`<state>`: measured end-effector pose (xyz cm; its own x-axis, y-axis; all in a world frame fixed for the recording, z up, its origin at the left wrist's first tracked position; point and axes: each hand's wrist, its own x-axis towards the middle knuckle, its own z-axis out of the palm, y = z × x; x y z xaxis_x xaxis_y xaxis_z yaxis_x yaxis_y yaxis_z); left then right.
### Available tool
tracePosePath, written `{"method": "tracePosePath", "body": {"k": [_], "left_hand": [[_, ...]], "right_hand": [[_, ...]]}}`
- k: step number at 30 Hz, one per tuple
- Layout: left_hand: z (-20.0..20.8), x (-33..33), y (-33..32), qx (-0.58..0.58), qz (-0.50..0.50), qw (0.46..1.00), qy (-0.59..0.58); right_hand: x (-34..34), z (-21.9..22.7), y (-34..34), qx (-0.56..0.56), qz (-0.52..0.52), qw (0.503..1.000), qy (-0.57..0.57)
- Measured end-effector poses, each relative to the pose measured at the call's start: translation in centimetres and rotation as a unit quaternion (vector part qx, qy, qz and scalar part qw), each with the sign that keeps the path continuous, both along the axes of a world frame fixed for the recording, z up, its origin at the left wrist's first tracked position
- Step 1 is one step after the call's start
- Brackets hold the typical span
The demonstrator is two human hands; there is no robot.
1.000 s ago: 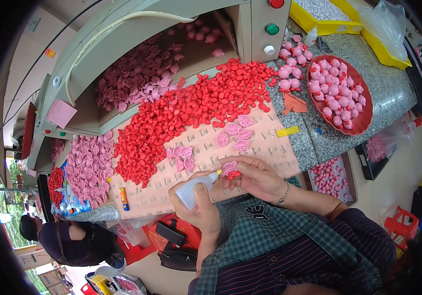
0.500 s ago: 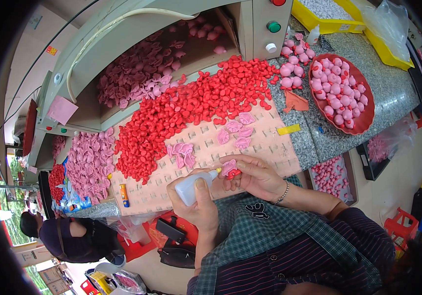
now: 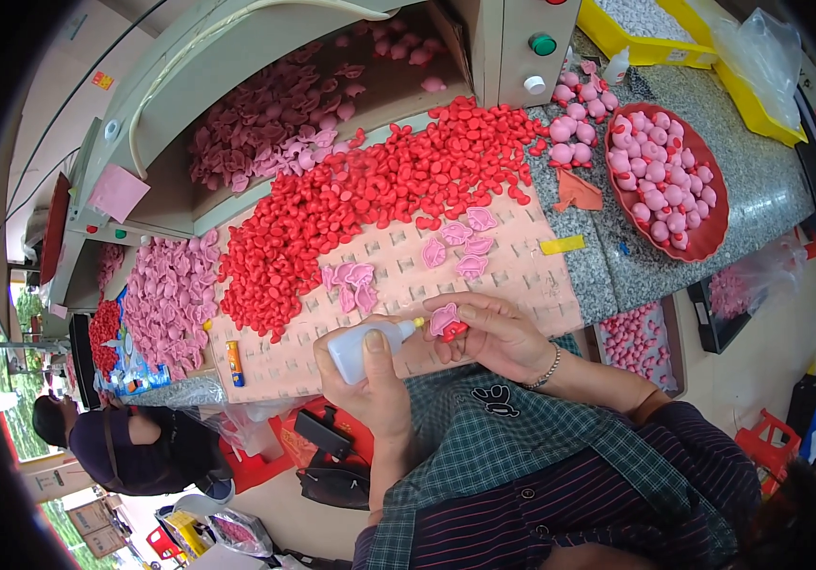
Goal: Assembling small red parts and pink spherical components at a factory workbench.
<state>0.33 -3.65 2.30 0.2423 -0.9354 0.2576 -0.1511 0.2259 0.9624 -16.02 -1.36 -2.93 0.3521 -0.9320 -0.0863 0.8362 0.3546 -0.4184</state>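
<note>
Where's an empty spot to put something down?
There's bare grey counter between the red bowl and the yellow tray. The peach mat has room between the yellow strip and the right hand, and between the orange tube and the left hand. It's crowded where the red pieces and, further left, the pink pile lie heaped.

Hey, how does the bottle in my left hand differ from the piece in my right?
The bottle is whitish with a yellow tip; the piece is pink and red. The bottle is larger than the piece. Your left hand wraps the bottle; your right hand pinches the piece. Both are held close together.
</note>
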Motion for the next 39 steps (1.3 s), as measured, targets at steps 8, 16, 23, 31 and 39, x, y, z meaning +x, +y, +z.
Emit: {"method": "tracePosePath", "body": {"k": [8, 16, 23, 31, 39], "left_hand": [[0.25, -0.17, -0.06, -0.008, 0.0, 1.0, 0.007], [0.16, -0.21, 0.0, -0.024, 0.005, 1.0, -0.005], [0.45, -0.38, -0.01, -0.029, 0.006, 0.999, -0.015], [0.33, -0.3, 0.03, -0.035, -0.006, 0.999, -0.005], [0.28, -0.23, 0.14, -0.035, 0.008, 0.999, -0.014]], "right_hand": [[-0.11, -0.07, -0.09, -0.007, 0.002, 1.0, 0.0], [-0.09, -0.02, -0.03, -0.004, 0.003, 1.0, 0.006], [-0.09, 0.18, 0.0, -0.011, 0.005, 1.0, 0.021], [0.01, 0.01, -0.02, -0.018, 0.012, 1.0, 0.011], [0.16, -0.33, 0.07, -0.026, -0.002, 0.999, 0.02]]}}
